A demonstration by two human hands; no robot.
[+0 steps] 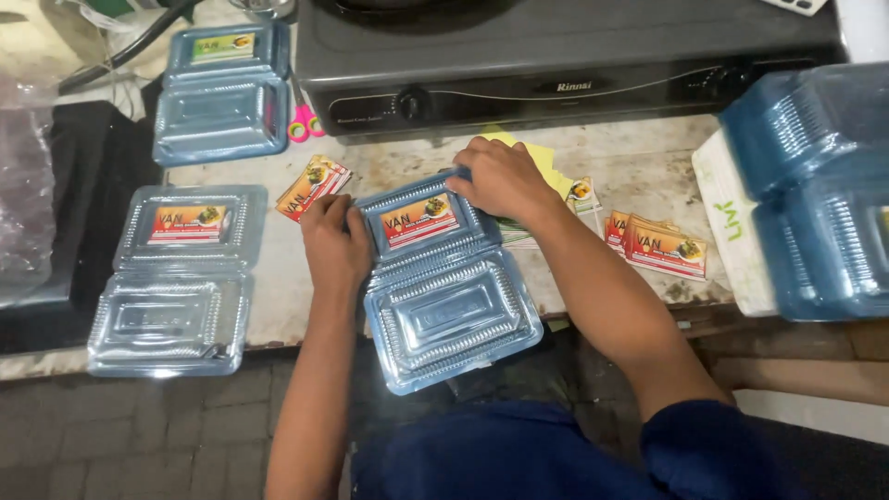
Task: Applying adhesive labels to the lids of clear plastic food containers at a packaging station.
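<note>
Head view is looking straight down at a worn, stained pale bench (639,167). Dead centre, an open clear plastic hinged food container (444,287) is lying flat, lid half up top with a red and orange printed label (419,220) sitting on it. The left hand (335,243) is resting at the container's 9 o'clock, fingers curled together and pressing down on the lid's left edge. The right hand (502,178) is sitting at its 1 o'clock, fingers bunched and bearing down on the lid's top right corner; can't tell if it's pinching anything underneath.

Around it: a second open clear labelled container (181,278) is lying off at 9 o'clock, a third one (222,93) up at 10 o'clock. A small stack of loose labels (313,187) is lying just beside the left hand's fingertips, another pile (659,245) over at 3 o'clock. A dark grey gas stove (574,65) is sitting at 12 o'clock, pink-handled scissors (304,122) near its left corner, and a stack of nested clear containers (820,185) is leaning in at the far right.
</note>
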